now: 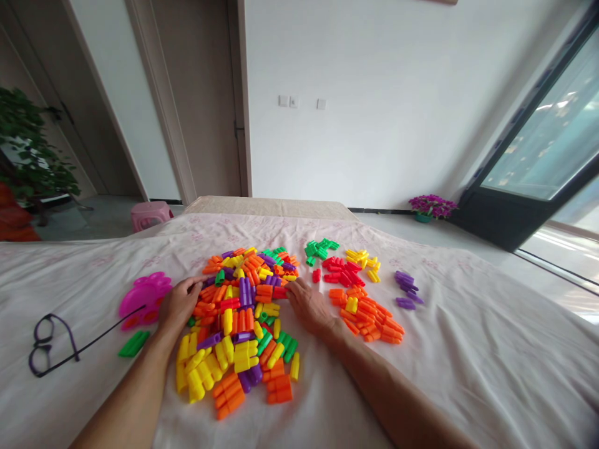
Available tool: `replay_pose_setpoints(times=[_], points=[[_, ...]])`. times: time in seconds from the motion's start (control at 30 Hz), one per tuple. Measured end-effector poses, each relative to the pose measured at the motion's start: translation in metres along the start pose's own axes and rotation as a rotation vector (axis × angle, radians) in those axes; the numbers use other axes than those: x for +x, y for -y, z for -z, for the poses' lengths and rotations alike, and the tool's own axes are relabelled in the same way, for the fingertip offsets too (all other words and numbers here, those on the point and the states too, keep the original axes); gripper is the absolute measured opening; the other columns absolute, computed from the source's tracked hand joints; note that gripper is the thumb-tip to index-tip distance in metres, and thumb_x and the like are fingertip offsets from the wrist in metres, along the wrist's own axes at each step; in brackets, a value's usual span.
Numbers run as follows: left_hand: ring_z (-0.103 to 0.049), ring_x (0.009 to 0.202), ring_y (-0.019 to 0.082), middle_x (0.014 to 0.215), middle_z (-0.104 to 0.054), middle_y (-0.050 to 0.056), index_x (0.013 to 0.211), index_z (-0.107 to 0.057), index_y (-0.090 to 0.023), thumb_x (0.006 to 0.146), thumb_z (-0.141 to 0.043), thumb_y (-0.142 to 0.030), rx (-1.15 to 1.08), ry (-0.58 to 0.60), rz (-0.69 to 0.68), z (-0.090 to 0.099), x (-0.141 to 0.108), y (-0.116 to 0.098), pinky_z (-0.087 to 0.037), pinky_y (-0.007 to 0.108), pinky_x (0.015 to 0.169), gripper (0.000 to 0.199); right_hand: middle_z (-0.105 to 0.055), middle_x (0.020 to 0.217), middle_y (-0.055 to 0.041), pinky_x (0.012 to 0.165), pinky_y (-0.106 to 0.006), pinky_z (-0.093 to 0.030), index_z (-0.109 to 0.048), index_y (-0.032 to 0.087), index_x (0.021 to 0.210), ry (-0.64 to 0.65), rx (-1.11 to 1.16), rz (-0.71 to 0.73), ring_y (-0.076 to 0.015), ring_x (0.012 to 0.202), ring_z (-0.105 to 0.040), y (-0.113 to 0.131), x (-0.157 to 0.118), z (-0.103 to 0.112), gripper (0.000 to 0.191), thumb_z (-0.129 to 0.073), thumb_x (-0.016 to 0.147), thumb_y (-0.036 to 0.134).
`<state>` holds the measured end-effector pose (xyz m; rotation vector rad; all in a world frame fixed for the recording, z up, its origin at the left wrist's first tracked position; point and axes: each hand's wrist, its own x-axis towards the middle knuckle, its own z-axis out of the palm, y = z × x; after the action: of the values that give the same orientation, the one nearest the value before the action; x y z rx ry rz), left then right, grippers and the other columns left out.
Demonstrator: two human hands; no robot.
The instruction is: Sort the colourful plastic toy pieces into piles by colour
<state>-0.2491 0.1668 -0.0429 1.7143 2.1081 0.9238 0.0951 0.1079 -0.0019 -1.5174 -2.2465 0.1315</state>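
Note:
A mixed pile of plastic toy blocks (246, 321), shaped like joined tubes in orange, yellow, purple, green and red, lies on the cloth between my hands. My right hand (309, 305) reaches in at the pile's right side, its fingers closed at the end of a red block (281, 292). At the left edge of the pile is my left hand (180, 304), fingers bent and drawn together beside a purple block (208, 282). Whatever its fingertips hold is too small to make out.
Single-colour groups lie on the right: green blocks (321, 249), red blocks (344, 272), yellow blocks (362, 258), purple blocks (407, 290) and orange blocks (372, 317) with one yellow among them. Left are a pink plastic toy (140, 299), a green block (134, 343) and eyeglasses (44, 343).

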Motion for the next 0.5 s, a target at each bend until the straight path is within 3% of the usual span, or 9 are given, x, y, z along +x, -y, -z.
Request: replay_pose_setpoints(times=[0.17, 0.4, 0.5], points=[[-0.066, 0.097, 0.024, 0.105, -0.073, 0.003, 0.109, -0.071, -0.029, 0.085, -0.047, -0.044, -0.023, -0.019, -0.009, -0.002, 0.001, 0.002, -0.047, 0.029, 0.075, 0.038, -0.060, 0.104, -0.0050, 0.064, -0.023, -0.035, -0.058, 0.022, 0.108, -0.116, -0.096, -0.189, -0.0146, 0.088, -0.058, -0.033, 0.003, 0.025, 0.029, -0.032, 0.101, 0.035], [-0.066, 0.091, 0.022, 0.104, -0.071, 0.007, 0.112, -0.069, -0.022, 0.079, -0.052, -0.027, -0.131, -0.232, -0.057, -0.004, -0.001, 0.008, -0.050, 0.032, 0.083, 0.038, -0.060, 0.105, -0.0096, 0.065, -0.028, -0.036, -0.062, 0.021, 0.113, -0.215, -0.327, -0.539, -0.0197, 0.088, -0.058, -0.075, 0.002, 0.059, 0.035, -0.032, 0.100, 0.034], [-0.066, 0.089, 0.021, 0.105, -0.068, 0.008, 0.117, -0.067, -0.022, 0.073, -0.054, -0.020, -0.136, -0.263, -0.058, -0.003, -0.001, 0.009, -0.050, 0.032, 0.083, 0.046, -0.058, 0.112, -0.0103, 0.069, -0.030, -0.038, -0.059, 0.024, 0.122, -0.241, -0.354, -0.543, -0.0217, 0.094, -0.057, -0.079, 0.001, 0.061, 0.034, -0.038, 0.097, 0.032]])
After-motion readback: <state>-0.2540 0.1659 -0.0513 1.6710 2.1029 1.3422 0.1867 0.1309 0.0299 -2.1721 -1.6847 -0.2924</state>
